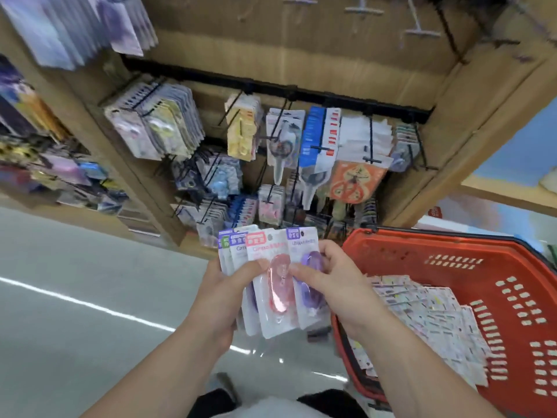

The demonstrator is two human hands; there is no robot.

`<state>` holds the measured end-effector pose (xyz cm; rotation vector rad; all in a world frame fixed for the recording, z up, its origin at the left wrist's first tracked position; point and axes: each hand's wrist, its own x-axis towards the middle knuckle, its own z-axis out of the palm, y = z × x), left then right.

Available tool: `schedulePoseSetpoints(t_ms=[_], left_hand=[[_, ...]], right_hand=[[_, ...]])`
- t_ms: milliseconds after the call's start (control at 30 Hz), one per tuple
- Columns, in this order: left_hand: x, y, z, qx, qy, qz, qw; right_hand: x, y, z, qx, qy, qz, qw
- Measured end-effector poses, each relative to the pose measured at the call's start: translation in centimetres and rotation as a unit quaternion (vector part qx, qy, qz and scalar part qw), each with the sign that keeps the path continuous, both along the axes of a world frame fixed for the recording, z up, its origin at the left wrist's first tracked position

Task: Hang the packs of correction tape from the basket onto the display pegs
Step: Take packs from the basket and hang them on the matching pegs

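Head view | left hand (229, 285) grips fanned packs (272, 297), upright | right hand (334, 279) pinches purple pack (302, 241), nearer basket (422, 236) | display pegs (370, 137) ahead, above

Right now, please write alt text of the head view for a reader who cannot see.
A person's left hand grips a fanned stack of correction tape packs while the right hand holds a purple pack. A red basket with more packs is at right; stocked display pegs are ahead.
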<state>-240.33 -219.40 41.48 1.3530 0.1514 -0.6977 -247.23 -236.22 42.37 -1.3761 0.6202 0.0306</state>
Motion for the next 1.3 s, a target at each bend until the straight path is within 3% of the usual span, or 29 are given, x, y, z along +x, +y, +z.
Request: schedulePoseSetpoints(t_ms=[233, 633, 833, 1000, 1200, 1300], left_hand=[[6.1, 11.0, 2.6, -0.023, -0.023, 0.055, 0.998], [17.2, 19.8, 5.7, -0.020, -0.034, 0.156, 0.987], [25.6, 20.4, 7.7, -0.018, -0.084, 0.180, 0.980], [32.0, 20.9, 9.1, -0.003, -0.111, 0.204, 0.973], [36.8, 21.2, 10.0, 0.002, -0.149, 0.221, 0.964], [38.7, 21.6, 10.5, -0.017, -0.165, 0.210, 0.964]], right_hand=[[6.5, 10.9, 2.3, -0.020, -0.020, 0.042, 0.999], [20.6, 15.1, 4.3, 0.135, -0.033, 0.035, 0.990], [32.2, 15.6, 7.3, -0.005, -0.110, 0.038, 0.993], [40.7, 15.6, 10.1, -0.130, -0.224, 0.076, 0.963], [46.0, 16.7, 11.4, -0.207, -0.319, 0.099, 0.920], [47.2, 17.0, 10.9, -0.205, -0.318, 0.085, 0.922]])
